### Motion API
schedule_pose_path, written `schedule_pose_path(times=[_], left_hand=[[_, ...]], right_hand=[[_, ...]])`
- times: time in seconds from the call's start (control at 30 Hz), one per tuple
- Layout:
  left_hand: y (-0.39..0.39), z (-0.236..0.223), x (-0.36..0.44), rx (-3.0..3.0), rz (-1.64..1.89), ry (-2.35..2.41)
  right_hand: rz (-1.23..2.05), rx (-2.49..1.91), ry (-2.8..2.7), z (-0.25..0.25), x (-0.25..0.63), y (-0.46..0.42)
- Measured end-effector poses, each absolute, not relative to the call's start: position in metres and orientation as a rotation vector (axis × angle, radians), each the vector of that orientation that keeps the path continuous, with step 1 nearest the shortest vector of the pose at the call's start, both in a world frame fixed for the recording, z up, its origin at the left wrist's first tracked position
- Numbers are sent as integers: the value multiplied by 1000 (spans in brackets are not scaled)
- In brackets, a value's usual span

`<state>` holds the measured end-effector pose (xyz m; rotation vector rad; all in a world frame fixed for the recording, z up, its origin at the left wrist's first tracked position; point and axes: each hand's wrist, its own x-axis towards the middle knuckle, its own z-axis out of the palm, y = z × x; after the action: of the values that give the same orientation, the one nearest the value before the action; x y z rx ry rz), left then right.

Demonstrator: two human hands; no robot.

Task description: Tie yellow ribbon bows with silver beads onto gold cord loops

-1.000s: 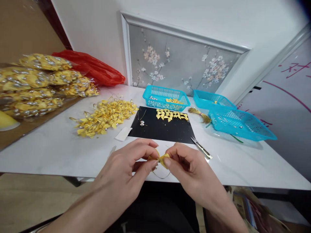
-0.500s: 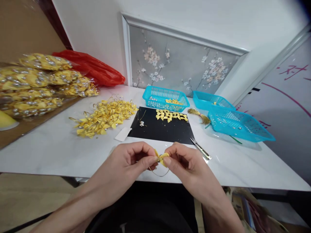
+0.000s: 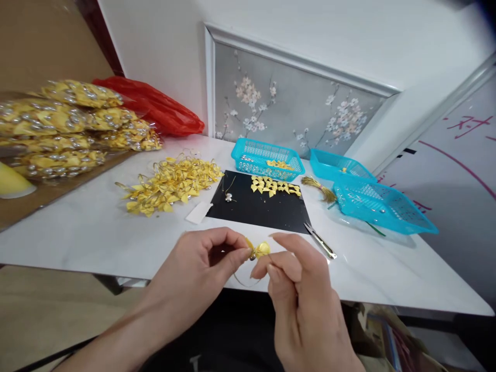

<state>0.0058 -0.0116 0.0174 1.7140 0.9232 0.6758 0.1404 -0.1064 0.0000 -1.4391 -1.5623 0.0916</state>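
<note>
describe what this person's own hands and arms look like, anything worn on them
The left hand and right hand are bare, without gloves; no ring or bracelet shows. No sleeve shows on the left forearm or right wrist. Black clothing covers the lap.

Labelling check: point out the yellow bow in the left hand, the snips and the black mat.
Yellow bow (image 3: 264,249): head view, on its larger visible lobe.
Snips (image 3: 322,243): head view, about midway along their length.
Black mat (image 3: 261,211): head view, on its bare middle.
</note>
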Motion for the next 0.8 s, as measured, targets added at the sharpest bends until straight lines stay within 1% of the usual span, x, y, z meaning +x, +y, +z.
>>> schedule_pose_path(times=[0.07, 0.23, 0.53, 0.8], left_hand=[[-11, 17, 3, 1701, 679, 917], [-7, 14, -2, 1609, 682, 859], [-6, 14, 1, 1556, 679, 841], [-7, 8, 1, 1494, 687, 800]], right_hand=[[82, -1531, -1546, -5, 141, -104], [-10, -1382, -1585, -12, 148, -99], [-188, -1447, -1614, -13, 143, -100], [-242, -1461, -1659, -12, 142, -99]])
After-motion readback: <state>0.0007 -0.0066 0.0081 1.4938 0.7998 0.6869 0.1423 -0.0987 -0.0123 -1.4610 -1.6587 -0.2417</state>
